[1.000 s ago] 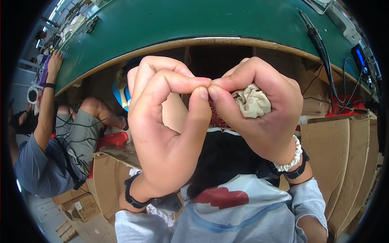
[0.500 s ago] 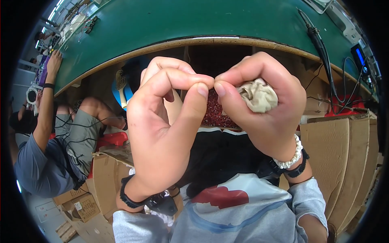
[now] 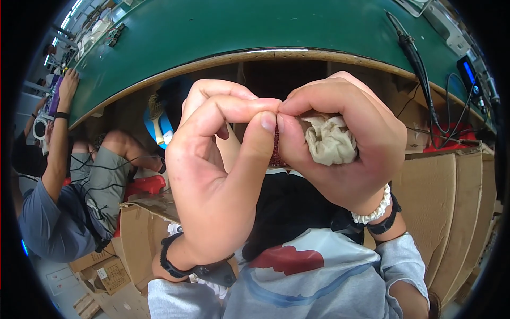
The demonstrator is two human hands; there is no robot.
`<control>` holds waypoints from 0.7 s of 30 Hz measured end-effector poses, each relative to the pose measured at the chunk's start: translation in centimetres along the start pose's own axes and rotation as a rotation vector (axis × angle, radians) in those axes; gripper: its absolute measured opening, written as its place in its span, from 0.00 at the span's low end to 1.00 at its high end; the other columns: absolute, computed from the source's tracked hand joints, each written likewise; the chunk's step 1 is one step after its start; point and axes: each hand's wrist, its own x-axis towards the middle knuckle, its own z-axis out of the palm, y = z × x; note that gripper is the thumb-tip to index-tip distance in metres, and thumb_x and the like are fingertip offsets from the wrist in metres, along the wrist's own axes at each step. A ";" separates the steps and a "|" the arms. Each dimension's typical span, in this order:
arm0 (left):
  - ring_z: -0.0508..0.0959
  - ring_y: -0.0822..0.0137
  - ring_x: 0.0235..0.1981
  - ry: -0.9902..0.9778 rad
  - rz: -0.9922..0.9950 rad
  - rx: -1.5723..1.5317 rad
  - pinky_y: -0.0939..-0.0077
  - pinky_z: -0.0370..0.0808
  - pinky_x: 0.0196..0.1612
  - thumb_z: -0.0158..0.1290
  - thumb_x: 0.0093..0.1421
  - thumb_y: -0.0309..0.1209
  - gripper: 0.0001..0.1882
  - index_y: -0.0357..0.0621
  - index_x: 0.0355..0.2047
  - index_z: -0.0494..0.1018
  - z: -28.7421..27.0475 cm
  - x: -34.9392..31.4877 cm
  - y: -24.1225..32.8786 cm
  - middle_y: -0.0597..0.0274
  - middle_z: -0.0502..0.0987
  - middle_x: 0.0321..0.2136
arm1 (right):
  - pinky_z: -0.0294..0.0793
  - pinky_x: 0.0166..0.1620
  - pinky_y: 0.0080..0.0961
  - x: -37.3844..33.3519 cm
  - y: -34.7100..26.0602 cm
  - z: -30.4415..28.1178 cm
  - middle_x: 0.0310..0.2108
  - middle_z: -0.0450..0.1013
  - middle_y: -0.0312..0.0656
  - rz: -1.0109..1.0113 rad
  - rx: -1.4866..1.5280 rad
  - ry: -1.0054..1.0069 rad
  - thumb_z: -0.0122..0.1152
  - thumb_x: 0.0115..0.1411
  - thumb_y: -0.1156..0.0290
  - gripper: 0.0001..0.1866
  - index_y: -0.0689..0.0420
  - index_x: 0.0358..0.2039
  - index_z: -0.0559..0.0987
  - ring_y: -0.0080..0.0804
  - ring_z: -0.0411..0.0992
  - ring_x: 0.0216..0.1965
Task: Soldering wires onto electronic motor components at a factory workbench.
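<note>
My left hand [image 3: 218,154] and my right hand [image 3: 356,133] meet in front of my chest, below the near edge of the green workbench [image 3: 239,32]. Thumb and forefinger are pinched on each side, and the tips touch at the middle. Anything between those fingertips is hidden or too small to make out. Under the curled fingers of my right hand sits a crumpled cream cloth [image 3: 330,141], tucked against the palm. Behind the fingertips shows a strip of dark red, grainy material [image 3: 276,151].
A soldering iron [image 3: 406,42] rests at the bench's right, near a device with a blue display [image 3: 467,72]. Cardboard boxes [image 3: 430,202] flank my right side, another box [image 3: 143,234] my left. A brush [image 3: 156,114] lies on something blue. A co-worker [image 3: 64,212] sits at left.
My right hand has turned slightly, and its thumb and forefinger press closer against the left fingertips. The cloth has shifted a little down and left with it, covering more of the red material behind.
</note>
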 end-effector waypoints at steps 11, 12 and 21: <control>0.64 0.76 0.33 -0.048 -0.007 0.064 0.88 0.60 0.37 0.45 0.51 0.18 0.04 0.33 0.27 0.70 -0.1 0.3 0.6 0.62 0.63 0.32 | 0.63 0.21 0.20 0.3 0.0 0.1 0.16 0.65 0.37 -0.043 -0.202 -0.010 0.58 0.35 0.78 0.09 0.58 0.19 0.69 0.30 0.63 0.18; 0.64 0.77 0.32 -0.085 -0.012 0.106 0.88 0.60 0.36 0.45 0.51 0.18 0.04 0.33 0.27 0.70 -0.3 0.4 0.7 0.62 0.63 0.32 | 0.63 0.21 0.21 0.4 0.1 0.1 0.16 0.64 0.37 -0.052 -0.211 -0.017 0.58 0.35 0.78 0.08 0.58 0.19 0.69 0.32 0.63 0.18; 0.64 0.74 0.29 -0.230 0.120 0.386 0.85 0.59 0.34 0.47 0.46 0.17 0.03 0.34 0.23 0.69 -1.2 1.6 1.4 0.62 0.65 0.26 | 0.63 0.20 0.22 0.4 0.8 0.1 0.15 0.63 0.37 -0.128 -0.229 -0.096 0.56 0.34 0.78 0.08 0.58 0.18 0.67 0.33 0.62 0.17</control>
